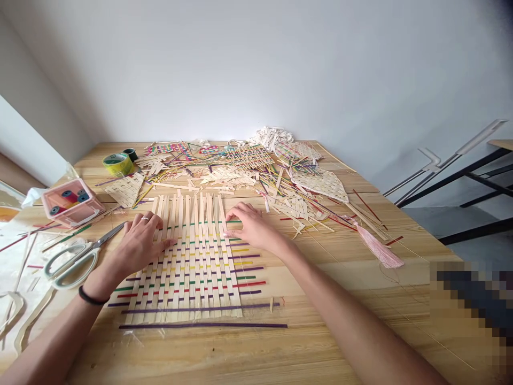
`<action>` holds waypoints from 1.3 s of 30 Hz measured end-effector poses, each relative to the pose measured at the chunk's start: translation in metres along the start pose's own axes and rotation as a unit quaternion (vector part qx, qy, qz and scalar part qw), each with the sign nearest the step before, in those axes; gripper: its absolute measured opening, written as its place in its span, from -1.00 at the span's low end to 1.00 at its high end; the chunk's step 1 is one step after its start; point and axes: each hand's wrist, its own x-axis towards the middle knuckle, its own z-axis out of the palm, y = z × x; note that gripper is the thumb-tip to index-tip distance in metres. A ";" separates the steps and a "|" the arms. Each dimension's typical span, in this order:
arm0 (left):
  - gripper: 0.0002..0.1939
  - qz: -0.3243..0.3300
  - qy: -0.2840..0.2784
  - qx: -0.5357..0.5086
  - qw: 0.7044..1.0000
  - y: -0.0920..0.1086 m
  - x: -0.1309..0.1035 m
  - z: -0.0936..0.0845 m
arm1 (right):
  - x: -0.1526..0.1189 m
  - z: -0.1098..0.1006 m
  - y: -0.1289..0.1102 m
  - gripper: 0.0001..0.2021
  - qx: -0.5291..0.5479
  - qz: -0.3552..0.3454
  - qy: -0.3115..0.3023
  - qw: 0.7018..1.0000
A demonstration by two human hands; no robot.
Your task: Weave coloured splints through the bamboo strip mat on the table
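Lying flat near the front middle of the pale wooden table, the half-woven mat of cream bamboo strips shows upright pale slats crossed by thin coloured strips in purple, red, green and yellow. Its lower rows sit tight and even; the upper slats stand loose and unwoven. Coloured ends stick out past both side edges, and one long purple strip lies apart just below the mat's bottom edge.

Left hand: flat on the mat's upper left part, fingers spread and pressing the slats, nothing gripped. A ring shows on one finger, a dark band on the wrist.

Right hand: at the mat's upper right edge, fingertips pinched together on a thin green strip running across the slats.

Surroundings: scissors with pale green handles lie just left of the mat, blades pointing towards it. A pink plastic box of thread spools stands further left. A roll of yellow-green tape sits near the far left corner. A loose heap of cut strips and small woven pieces covers the far half of the table. A pink tassel lies to the right.
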 end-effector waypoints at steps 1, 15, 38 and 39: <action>-0.60 0.000 -0.002 0.000 1.000 0.001 0.000 -0.001 | 0.000 0.000 0.000 -0.76 0.000 -0.002 0.000 1.000; -0.63 0.076 0.043 -0.007 0.996 0.025 -0.008 -0.002 | 0.001 0.001 0.001 -0.70 -0.009 0.005 -0.004 1.000; -0.58 0.066 0.065 -0.031 0.995 0.038 0.005 0.018 | 0.000 0.002 0.000 -0.74 0.002 -0.001 0.006 1.000; -0.58 0.069 0.068 -0.030 0.995 0.038 0.005 0.019 | -0.001 0.002 0.000 -0.74 0.003 -0.003 0.007 1.000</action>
